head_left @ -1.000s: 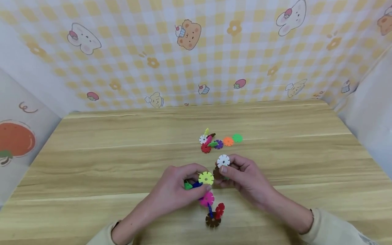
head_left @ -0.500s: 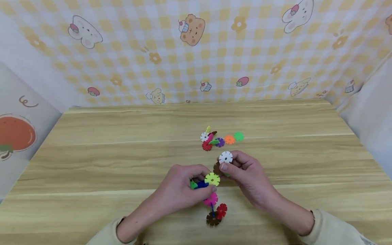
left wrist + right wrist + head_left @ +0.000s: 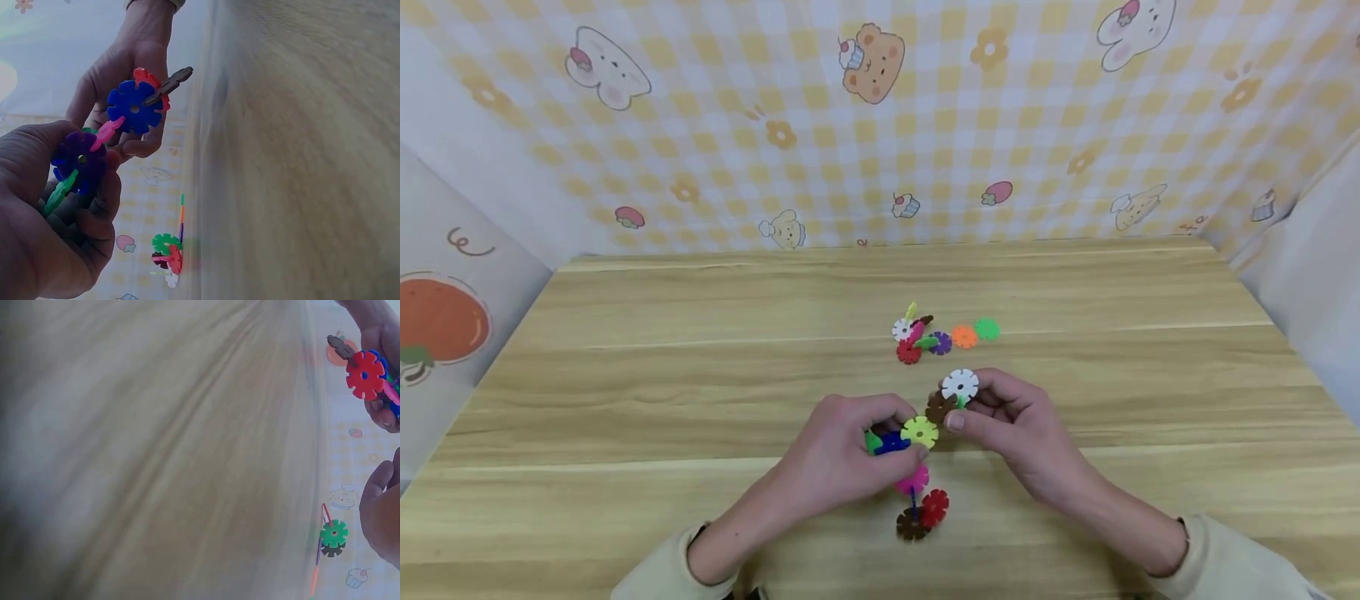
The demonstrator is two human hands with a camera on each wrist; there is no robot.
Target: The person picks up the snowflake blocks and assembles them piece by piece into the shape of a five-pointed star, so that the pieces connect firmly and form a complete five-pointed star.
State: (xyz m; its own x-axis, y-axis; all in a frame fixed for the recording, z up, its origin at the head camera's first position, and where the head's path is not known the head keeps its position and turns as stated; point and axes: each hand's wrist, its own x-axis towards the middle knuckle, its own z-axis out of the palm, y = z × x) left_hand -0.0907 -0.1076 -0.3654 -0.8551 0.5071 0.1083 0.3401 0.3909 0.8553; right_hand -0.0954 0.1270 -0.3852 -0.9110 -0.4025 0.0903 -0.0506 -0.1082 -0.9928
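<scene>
My left hand [image 3: 842, 446] pinches a chain of slotted plastic snowflake discs between thumb and fingers. In the head view the chain shows a yellow disc [image 3: 920, 432], a dark blue disc [image 3: 892, 442] and a pink disc [image 3: 914, 478]. Lower down hang a brown disc [image 3: 912, 525] and a red disc [image 3: 935, 507]. My right hand [image 3: 1026, 429] grips a second brown disc [image 3: 940, 407] with a white disc [image 3: 960, 385] and a bit of green behind. That brown disc's edge meets the yellow disc; whether their slots interlock I cannot tell. In the left wrist view, a purple-blue disc [image 3: 81, 157] lies at my left fingers.
Beyond the hands, a separate cluster of joined discs lies on the wooden table [image 3: 700, 358], with a red disc [image 3: 908, 352], an orange disc [image 3: 965, 337] and a green disc [image 3: 987, 328]. A checked cloth wall [image 3: 715, 125] stands behind the table.
Both hands have brought their discs together, the brown disc now meeting the yellow one. The right thumb has slid lower, baring more of the brown disc. The far cluster lies as before.
</scene>
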